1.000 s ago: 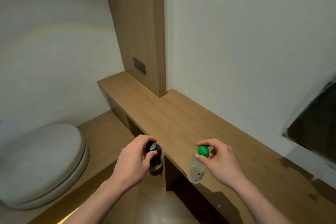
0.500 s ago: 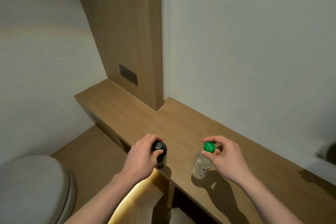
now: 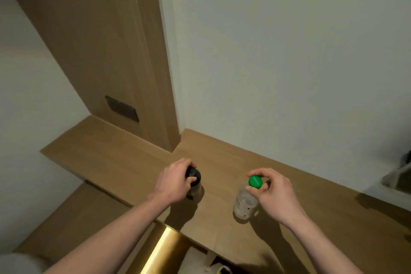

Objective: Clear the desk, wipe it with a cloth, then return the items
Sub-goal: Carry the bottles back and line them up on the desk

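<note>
A long wooden desk (image 3: pixel 124 158) runs along the white wall. My left hand (image 3: pixel 172 181) grips the black cap of a dark bottle (image 3: pixel 194 181), which stands upright on the desk near its front edge. My right hand (image 3: pixel 273 193) pinches the green cap of a clear plastic bottle (image 3: pixel 244 203); this bottle also stands on the desk, to the right of the dark one. Both bottles cast shadows on the wood beneath them.
A wooden wall column (image 3: pixel 115 51) with a dark switch plate (image 3: pixel 121 108) rises behind the desk. A lower wooden platform (image 3: pixel 73 213) lies left of the desk. A lit strip (image 3: pixel 164 249) glows under the desk's front edge. A dark object (image 3: pixel 402 176) sits at the far right.
Both hands carried the bottles forward from beyond the desk's front edge and set them down on the desk. The view swung right, and the toilet lid left the frame.
</note>
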{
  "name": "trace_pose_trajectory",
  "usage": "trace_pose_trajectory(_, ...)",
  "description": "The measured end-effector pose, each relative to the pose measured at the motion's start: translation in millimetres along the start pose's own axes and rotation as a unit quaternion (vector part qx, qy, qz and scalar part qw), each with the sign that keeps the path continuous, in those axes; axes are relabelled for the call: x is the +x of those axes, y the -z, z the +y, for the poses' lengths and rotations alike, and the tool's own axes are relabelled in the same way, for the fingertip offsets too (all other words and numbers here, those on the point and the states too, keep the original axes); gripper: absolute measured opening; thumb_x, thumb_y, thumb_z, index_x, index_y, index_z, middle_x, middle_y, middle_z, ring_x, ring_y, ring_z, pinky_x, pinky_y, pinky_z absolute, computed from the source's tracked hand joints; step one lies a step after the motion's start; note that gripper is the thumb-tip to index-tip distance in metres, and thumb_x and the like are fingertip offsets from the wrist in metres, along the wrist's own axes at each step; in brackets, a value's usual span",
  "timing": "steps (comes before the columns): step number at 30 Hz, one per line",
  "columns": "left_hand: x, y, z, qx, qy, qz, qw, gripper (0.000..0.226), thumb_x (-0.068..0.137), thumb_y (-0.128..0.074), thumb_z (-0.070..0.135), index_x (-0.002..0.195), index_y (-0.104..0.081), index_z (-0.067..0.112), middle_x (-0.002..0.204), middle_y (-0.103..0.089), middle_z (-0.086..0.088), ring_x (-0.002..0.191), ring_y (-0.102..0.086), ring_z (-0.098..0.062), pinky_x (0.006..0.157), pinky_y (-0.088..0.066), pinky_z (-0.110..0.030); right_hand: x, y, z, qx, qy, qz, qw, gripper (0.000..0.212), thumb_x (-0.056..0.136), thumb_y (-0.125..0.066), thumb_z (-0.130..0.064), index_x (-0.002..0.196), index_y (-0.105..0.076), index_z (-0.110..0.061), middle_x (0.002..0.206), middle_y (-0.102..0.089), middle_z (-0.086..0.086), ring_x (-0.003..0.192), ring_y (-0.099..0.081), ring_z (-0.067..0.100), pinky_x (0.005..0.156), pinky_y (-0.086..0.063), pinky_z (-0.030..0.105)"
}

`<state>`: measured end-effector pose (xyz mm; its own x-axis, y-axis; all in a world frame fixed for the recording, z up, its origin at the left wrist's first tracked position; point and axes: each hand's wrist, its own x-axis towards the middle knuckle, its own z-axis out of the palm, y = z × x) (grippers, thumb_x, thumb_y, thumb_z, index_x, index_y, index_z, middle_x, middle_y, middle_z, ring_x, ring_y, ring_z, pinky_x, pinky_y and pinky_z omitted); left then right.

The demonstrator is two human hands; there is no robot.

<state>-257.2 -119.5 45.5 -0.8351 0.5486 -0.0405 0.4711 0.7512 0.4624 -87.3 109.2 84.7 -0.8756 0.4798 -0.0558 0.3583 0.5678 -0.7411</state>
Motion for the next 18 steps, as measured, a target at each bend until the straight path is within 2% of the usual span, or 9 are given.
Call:
trace_pose_trajectory(5,54.9,-7.2,3.5,0.024,0.008,-0.01,1.0,0.028,0.092,-0.073,0.035,0.118,-0.062,0.032,0.122,-0.064,0.012,0.111,-0.063,-0.016,0.093,-0.055,-0.037,33.8,2.6,17.4,0.018,-0.016,-0.031,0.999,0.027,0.086,-0.083,-0.024,0.104,-0.069,-0.038,0.102,-0.064,-0.017,0.073,-0.059,0.0,0.061,-0.045,0.01)
trace_pose_trajectory(8,87.0,-10.1,5.8,0.032,0.011,-0.007,0.999,0.029,0.092,-0.074,0.033,0.119,-0.063,0.03,0.122,-0.065,0.01,0.11,-0.063,-0.016,0.094,-0.055,-0.036,52.1,2.8,25.9,0.012,-0.026,-0.037,0.999,0.028,0.084,-0.085,-0.024,0.103,-0.069,-0.038,0.095,-0.064,-0.015,0.067,-0.058,0.0,0.061,-0.045,0.013)
trace_pose_trajectory(13,145.9,-11.8,6.1,0.067,0.007,-0.026,0.997,0.03,0.094,-0.071,0.023,0.122,-0.062,0.026,0.126,-0.065,0.003,0.113,-0.063,-0.025,0.094,-0.053,-0.04,84.4,4.0,28.1,-0.024,-0.032,-0.013,0.999,0.03,0.079,-0.087,-0.021,0.095,-0.066,-0.036,0.095,-0.061,-0.021,0.089,-0.055,0.004,0.081,-0.039,0.021)
trace_pose_trajectory(15,171.0,-12.0,4.6,0.092,-0.004,-0.033,0.995,0.033,0.095,-0.069,0.02,0.127,-0.062,0.023,0.129,-0.063,0.002,0.116,-0.062,-0.026,0.097,-0.052,-0.041,96.7,4.4,27.6,-0.032,-0.037,-0.024,0.998,0.031,0.079,-0.086,-0.022,0.092,-0.064,-0.039,0.095,-0.06,-0.02,0.09,-0.054,0.004,0.08,-0.038,0.021)
trace_pose_trajectory(18,206.7,-11.3,0.0,0.115,-0.008,-0.055,0.992,0.033,0.095,-0.068,0.017,0.127,-0.063,0.02,0.126,-0.06,-0.001,0.113,-0.061,-0.027,0.094,-0.052,-0.039,110.1,2.2,31.7,-0.017,-0.044,-0.03,0.998,0.027,0.079,-0.082,-0.025,0.091,-0.063,-0.04,0.097,-0.062,-0.02,0.089,-0.057,0.005,0.08,-0.043,0.026)
